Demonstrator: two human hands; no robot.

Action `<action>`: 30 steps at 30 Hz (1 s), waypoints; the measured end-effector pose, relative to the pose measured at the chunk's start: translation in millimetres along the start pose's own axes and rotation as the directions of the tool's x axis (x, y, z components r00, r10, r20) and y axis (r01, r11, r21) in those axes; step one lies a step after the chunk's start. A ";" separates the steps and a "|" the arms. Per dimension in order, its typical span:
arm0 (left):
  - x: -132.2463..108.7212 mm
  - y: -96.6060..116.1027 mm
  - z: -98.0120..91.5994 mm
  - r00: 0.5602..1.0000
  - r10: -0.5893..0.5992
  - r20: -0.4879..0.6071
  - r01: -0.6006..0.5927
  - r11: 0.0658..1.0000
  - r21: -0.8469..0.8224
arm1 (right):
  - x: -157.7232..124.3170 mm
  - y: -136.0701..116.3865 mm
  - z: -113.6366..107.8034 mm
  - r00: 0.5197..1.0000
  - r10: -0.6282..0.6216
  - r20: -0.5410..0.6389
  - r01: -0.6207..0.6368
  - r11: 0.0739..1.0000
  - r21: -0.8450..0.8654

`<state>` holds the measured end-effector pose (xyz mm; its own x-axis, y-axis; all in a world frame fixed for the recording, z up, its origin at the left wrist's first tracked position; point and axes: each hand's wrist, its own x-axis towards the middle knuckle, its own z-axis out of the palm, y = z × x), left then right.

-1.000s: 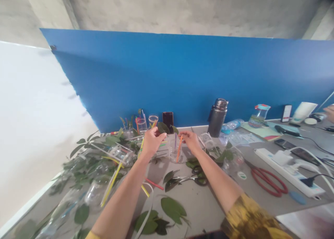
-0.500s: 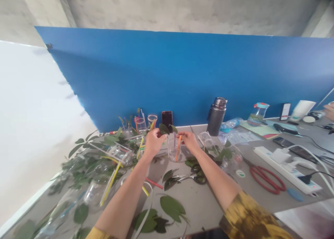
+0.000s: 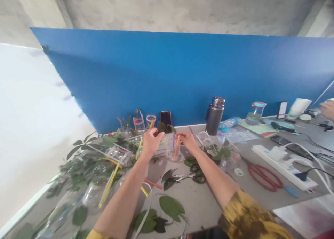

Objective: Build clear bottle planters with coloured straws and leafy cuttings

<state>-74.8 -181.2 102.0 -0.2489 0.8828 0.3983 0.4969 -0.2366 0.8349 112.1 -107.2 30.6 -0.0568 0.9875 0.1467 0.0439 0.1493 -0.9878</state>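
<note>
My left hand pinches a small leafy sprig just above a clear plastic cup on the grey table. My right hand is closed on the top of an orange straw that stands slanted in that cup. A purple straw is in the cup too. Both hands meet over the cup's rim, a little apart from each other.
Scissors and cut leaves lie in front of the cup. Leafy branches, clear bottles and yellow straws crowd the left. A dark flask, red scissors, a power strip and phones stand right. Another person's hand shows far right.
Both hands stay at the cup, holding the sprig and the orange straw, shifting only slightly. The view has drifted a little to the right.
</note>
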 end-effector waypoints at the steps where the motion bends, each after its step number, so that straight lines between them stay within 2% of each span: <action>1: -0.3 0.4 1.0 1.000 0.006 0.010 -0.006 1.000 0.002 | -0.6 -1.1 -0.2 1.000 0.002 -0.001 -0.002 1.000 -0.005; 13: -1.3 4.2 0.5 1.000 -0.004 0.016 0.004 1.000 -0.022 | -0.8 -1.8 -0.1 1.000 0.019 0.007 -0.018 1.000 -0.009; 22: -0.5 -0.8 1.8 0.999 0.028 -0.015 -0.027 0.995 0.093 | -1.2 -1.6 0.3 1.000 0.022 0.008 -0.022 1.000 -0.012; 30: -1.7 -5.1 5.6 0.999 0.035 0.014 -0.036 0.992 0.124 | 0.3 -0.2 -1.3 1.000 0.020 0.021 -0.020 1.000 -0.019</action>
<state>-72.3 -179.2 95.0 -0.2199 0.8796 0.4218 0.6046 -0.2165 0.7665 113.3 -106.9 30.9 -0.0766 0.9892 0.1253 0.0636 0.1303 -0.9894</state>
